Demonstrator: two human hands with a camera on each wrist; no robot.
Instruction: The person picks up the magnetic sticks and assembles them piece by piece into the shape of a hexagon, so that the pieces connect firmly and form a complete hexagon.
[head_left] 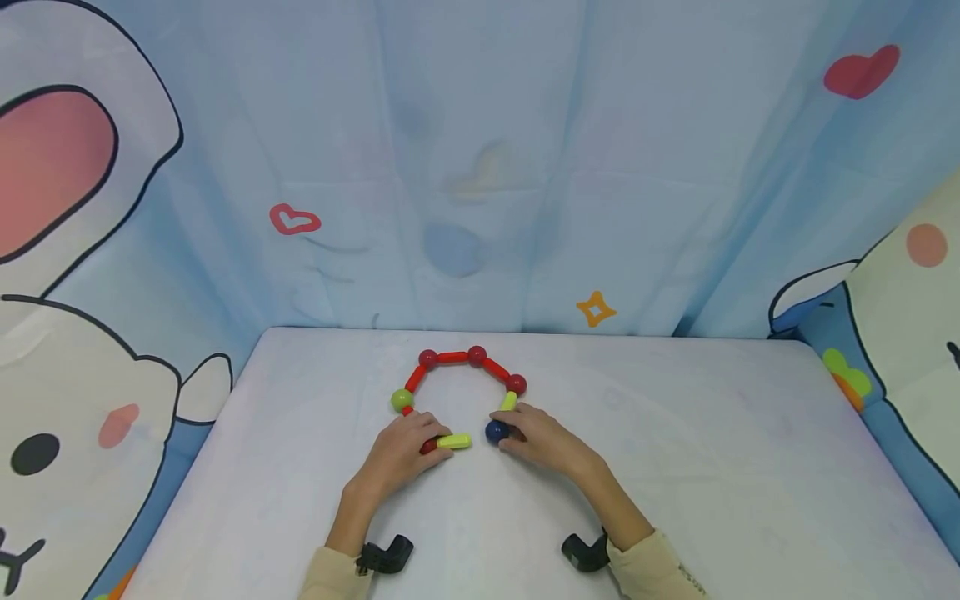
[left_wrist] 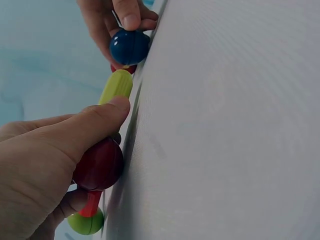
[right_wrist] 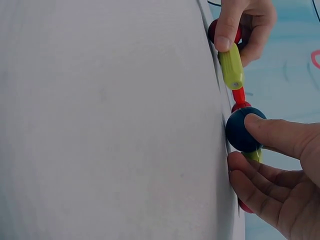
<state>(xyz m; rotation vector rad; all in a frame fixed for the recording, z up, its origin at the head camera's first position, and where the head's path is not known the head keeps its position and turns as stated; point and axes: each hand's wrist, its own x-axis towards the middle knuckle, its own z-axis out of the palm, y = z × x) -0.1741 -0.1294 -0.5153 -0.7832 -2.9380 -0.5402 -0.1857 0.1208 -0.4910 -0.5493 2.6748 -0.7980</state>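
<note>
An open ring of magnetic balls and rods lies on the table. My left hand (head_left: 401,450) pinches a yellow-green rod (head_left: 456,441) near the dark red ball (left_wrist: 102,165) at its end, thumb tip on the rod. That rod's free end points right, towards a dark blue ball (right_wrist: 242,132) across a short gap. My right hand (head_left: 551,442) holds the blue ball, with the thumb (right_wrist: 275,132) pressed on it and the fingers below. Another yellow-green rod (head_left: 509,401) joins the blue ball to a red ball (head_left: 516,384), and is partly hidden by the right hand.
The ring's far side has red balls (head_left: 477,356), red rods (head_left: 452,358) and a green ball (head_left: 402,399). The white table (head_left: 720,467) reaches back to a blue printed curtain (head_left: 480,167). Each wrist carries a black camera mount (head_left: 387,554).
</note>
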